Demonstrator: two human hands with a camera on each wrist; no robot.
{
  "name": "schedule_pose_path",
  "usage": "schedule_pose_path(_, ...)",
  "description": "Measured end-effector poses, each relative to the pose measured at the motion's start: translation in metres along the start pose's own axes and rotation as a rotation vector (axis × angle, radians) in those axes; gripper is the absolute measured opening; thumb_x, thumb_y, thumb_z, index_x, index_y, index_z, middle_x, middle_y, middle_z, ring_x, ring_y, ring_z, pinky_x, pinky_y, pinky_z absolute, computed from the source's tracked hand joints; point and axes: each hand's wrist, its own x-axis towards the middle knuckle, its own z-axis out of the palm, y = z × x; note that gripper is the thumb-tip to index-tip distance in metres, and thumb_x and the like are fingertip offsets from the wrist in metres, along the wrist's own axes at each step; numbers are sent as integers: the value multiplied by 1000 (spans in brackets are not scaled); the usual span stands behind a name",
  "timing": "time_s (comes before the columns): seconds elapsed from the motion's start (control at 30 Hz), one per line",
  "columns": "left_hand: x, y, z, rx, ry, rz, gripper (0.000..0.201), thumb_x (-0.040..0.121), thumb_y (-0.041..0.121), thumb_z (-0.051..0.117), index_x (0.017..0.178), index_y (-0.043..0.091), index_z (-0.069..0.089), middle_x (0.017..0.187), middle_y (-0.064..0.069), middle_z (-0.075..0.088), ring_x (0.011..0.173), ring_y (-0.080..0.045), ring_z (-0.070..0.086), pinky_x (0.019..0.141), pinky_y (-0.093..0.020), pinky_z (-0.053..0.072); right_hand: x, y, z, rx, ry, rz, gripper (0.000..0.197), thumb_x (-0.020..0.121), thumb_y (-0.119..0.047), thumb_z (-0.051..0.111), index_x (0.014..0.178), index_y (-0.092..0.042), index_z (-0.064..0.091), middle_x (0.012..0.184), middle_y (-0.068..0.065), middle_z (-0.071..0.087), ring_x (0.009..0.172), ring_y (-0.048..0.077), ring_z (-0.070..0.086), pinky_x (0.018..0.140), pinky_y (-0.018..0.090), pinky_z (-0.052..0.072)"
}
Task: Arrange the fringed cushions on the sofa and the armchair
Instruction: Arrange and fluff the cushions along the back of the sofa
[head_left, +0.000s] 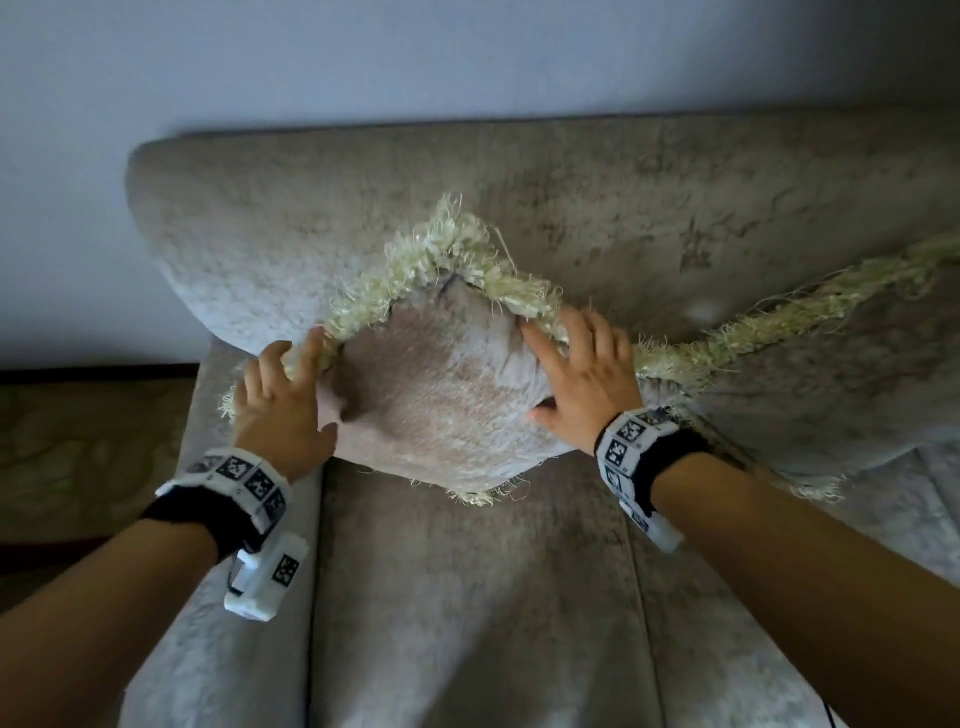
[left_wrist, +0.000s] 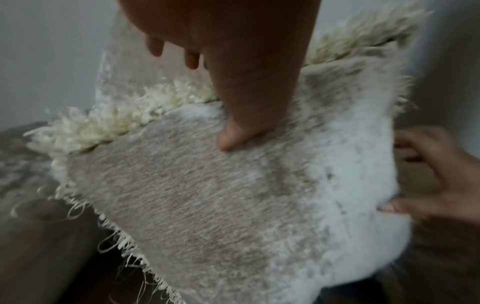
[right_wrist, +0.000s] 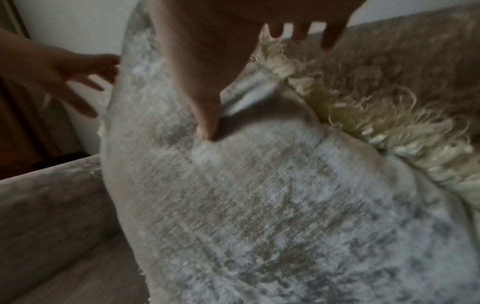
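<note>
A beige-grey fringed cushion stands on one corner against the sofa backrest, at the sofa's left end. My left hand lies spread over its upper left fringed edge, and the thumb dents the face. My right hand lies spread over the upper right edge, fingers straight across the cream fringe and thumb pushed into the fabric. A second fringed cushion leans on the backrest just to the right, touching the first.
The sofa seat stretches toward me below the cushions. The left armrest borders it, with a patterned rug on the floor beyond. A pale wall rises behind the backrest.
</note>
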Motion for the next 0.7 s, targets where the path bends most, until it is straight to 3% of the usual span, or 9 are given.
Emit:
schedule_pose_path(0.1, -20, 22, -22, 2, 117, 268, 96, 61, 17, 80, 144, 19, 32, 136, -18, 44, 117, -40, 45, 94, -56, 44, -17, -14, -22, 47, 92, -198, 88, 66, -38, 80, 141, -17, 41, 139, 9, 34, 124, 33, 38, 100, 51, 39)
schedule_pose_path(0.2, -28, 54, -33, 66, 58, 578, 92, 65, 18, 70, 148, 22, 31, 148, -15, 39, 134, -37, 37, 106, -55, 37, -18, -32, -36, 27, -25, -353, 84, 70, -26, 74, 146, -20, 36, 150, 8, 33, 134, 32, 34, 107, 53, 36)
schedule_pose_path(0.27, -24, 70, -43, 161, -20, 714, 93, 69, 22, 63, 152, 22, 22, 157, -14, 26, 144, -36, 23, 114, -58, 24, -11, -37, -45, 0, -150, -357, 89, 67, -25, 75, 146, -24, 32, 156, 8, 24, 141, 34, 26, 113, 56, 29)
schedule_pose_path(0.37, -10, 82, -58, 318, -184, 659, 96, 79, 20, 57, 154, 27, -3, 163, -5, -9, 147, -25, -16, 118, -54, -7, 2, -39, -59, -36, -370, -285, 95, 77, -30, 70, 153, -31, 12, 163, 1, -10, 149, 32, -2, 119, 58, 10)
schedule_pose_path(0.4, -5, 82, -61, 337, -229, 600, 98, 80, 15, 56, 154, 29, -6, 162, -2, -14, 146, -22, -21, 118, -53, -9, 5, -39, -64, -45, -434, -258, 96, 81, -32, 67, 154, -33, 5, 162, -2, -19, 150, 30, -9, 120, 57, 5)
schedule_pose_path(0.47, 2, 84, -71, 362, -273, 550, 100, 79, 12, 58, 154, 30, -6, 162, 0, -15, 147, -22, -19, 119, -54, -3, 8, -42, -76, -59, -505, -219, 95, 84, -35, 65, 153, -36, -1, 161, -4, -24, 150, 28, -13, 120, 54, 0)
schedule_pose_path(0.57, 4, 87, -89, 339, -359, 564, 102, 78, 17, 66, 154, 29, -1, 163, 0, -7, 149, -22, -8, 120, -52, 6, 8, -43, -99, -11, -552, -178, 89, 88, -36, 62, 154, -33, 3, 164, -1, -16, 151, 25, -9, 120, 51, 3)
schedule_pose_path(0.63, 3, 90, -107, 285, -376, 565, 98, 78, 20, 69, 154, 27, 7, 163, -1, 7, 149, -25, 5, 118, -49, 17, 5, -41, -123, 8, -540, -135, 82, 90, -35, 58, 155, -31, 7, 165, 3, -5, 151, 26, 1, 121, 51, 10)
schedule_pose_path(0.7, 2, 93, -129, 222, -376, 545, 82, 81, 22, 67, 150, 30, 23, 157, -1, 26, 142, -26, 26, 110, -45, 35, 1, -41, -152, 45, -518, -84, 73, 92, -36, 54, 154, -27, 16, 162, 6, 18, 147, 29, 20, 118, 52, 21)
